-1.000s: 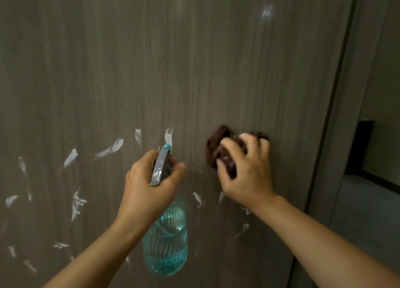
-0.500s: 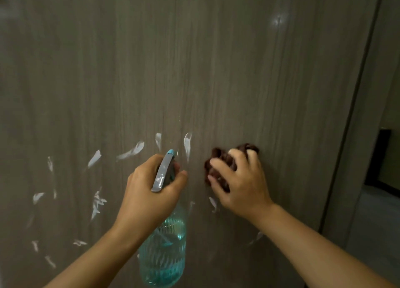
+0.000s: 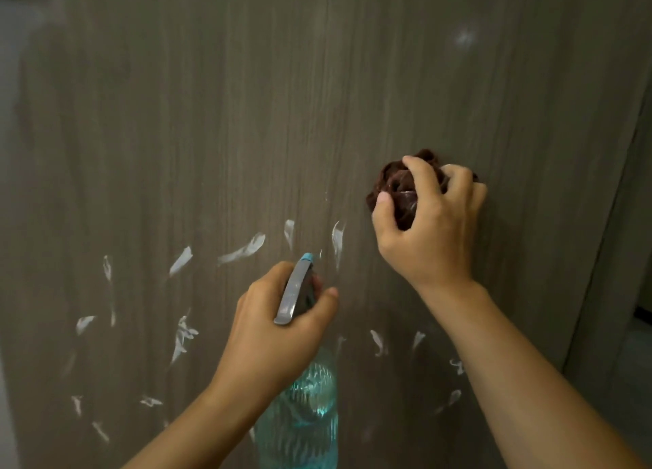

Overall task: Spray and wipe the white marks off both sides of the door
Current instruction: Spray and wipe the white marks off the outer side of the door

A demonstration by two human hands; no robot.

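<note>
Right grip (image 3: 428,228) bunches a crumpled dark brown cloth (image 3: 397,186) against the door (image 3: 247,98), above and right of most white marks (image 3: 241,250). Left grip (image 3: 273,327) wraps the grey trigger head of a spray bottle (image 3: 300,415), nozzle aimed at the marks. Clear ribbed plastic shows pale blue liquid inside. Grey wood-grain panel bears scattered chalky smears, mostly low and left.

Upper door (image 3: 247,98) is bare, loads of room there. Lower down, the spray bottle (image 3: 300,408) and left hand (image 3: 275,331) sit in front of the white marks (image 3: 243,250).
</note>
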